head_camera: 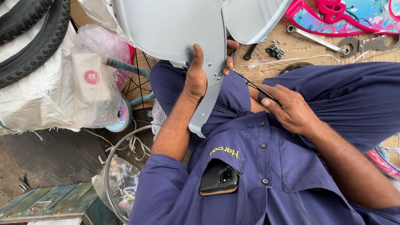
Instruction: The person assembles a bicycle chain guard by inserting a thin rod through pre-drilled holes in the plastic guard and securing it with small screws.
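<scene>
I see the left hand [196, 77] clenched around the grey mudguard [175, 29] over the lap; the right hand [291, 110] pinches a thin black tool [254, 86] against it. A clear plastic bag [93, 79] with a round red label lies left.

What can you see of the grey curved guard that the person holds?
The grey guard looks like painted sheet metal, smooth and curved, with small holes near its narrow strip, which runs down toward the lap. The left hand grips that strip. The right hand holds a thin dark tool pointing toward the holes.
</scene>
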